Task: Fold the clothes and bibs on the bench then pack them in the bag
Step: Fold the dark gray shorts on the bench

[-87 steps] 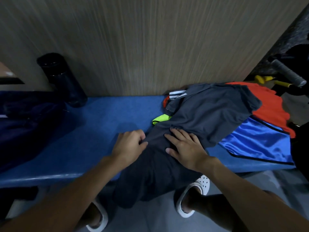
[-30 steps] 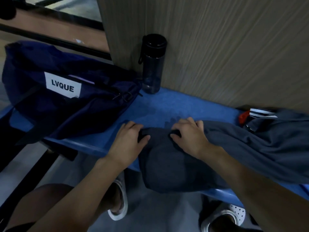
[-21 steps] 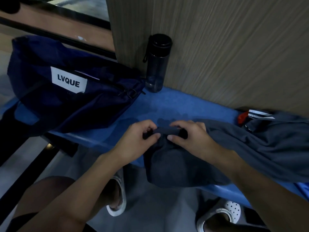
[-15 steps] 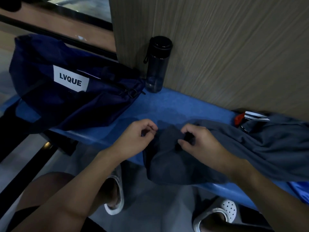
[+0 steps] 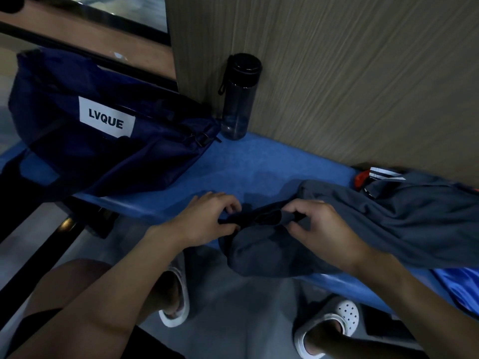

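At centre frame the left hand (image 5: 207,220) and right hand (image 5: 320,229) each pinch an edge of the grey garment (image 5: 394,224), fingers curled on cloth; it trails right across the blue bench (image 5: 259,169), one end drooping off the front. Best pull that edge taut, lay it flat, then fold; the bag (image 5: 108,151) sits upper left

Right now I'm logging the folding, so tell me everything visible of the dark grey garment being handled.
The dark grey fabric garment looks soft, matte and creased. It lies unfolded along the blue padded bench, one end sagging over the front edge. The left hand and the right hand each pinch its bunched edge there. Its other end runs right, over a shiny blue cloth.
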Demonstrator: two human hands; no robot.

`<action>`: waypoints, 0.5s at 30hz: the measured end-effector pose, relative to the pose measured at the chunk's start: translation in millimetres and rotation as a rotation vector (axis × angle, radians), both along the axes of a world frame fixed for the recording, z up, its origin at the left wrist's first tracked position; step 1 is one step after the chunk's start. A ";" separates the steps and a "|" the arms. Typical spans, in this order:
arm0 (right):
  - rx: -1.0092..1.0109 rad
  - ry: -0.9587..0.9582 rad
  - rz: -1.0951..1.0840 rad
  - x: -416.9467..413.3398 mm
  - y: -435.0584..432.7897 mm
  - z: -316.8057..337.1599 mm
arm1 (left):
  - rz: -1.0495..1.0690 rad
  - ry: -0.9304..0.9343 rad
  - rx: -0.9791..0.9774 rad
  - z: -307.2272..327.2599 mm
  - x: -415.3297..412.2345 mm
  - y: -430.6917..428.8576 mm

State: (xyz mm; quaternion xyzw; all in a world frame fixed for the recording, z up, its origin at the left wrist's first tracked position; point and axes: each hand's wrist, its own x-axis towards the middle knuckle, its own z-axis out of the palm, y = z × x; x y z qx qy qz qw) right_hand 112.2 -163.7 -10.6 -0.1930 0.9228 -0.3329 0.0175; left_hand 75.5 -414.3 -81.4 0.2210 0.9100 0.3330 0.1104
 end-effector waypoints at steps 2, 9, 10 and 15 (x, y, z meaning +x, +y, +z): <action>-0.033 -0.051 -0.033 0.3 -0.8 4.8 | -0.083 -0.090 0.004 7.0 -2.0 -6.7; -0.054 -0.125 -0.053 1.9 -1.6 8.4 | -0.171 -0.083 -0.036 3.9 -5.3 -10.8; -0.055 -0.131 -0.055 2.3 -1.6 9.0 | -0.156 -0.069 -0.022 1.9 -4.7 -10.5; -0.069 -0.106 -0.058 3.2 -3.2 13.1 | 0.019 -0.065 0.237 -0.5 -3.8 -7.6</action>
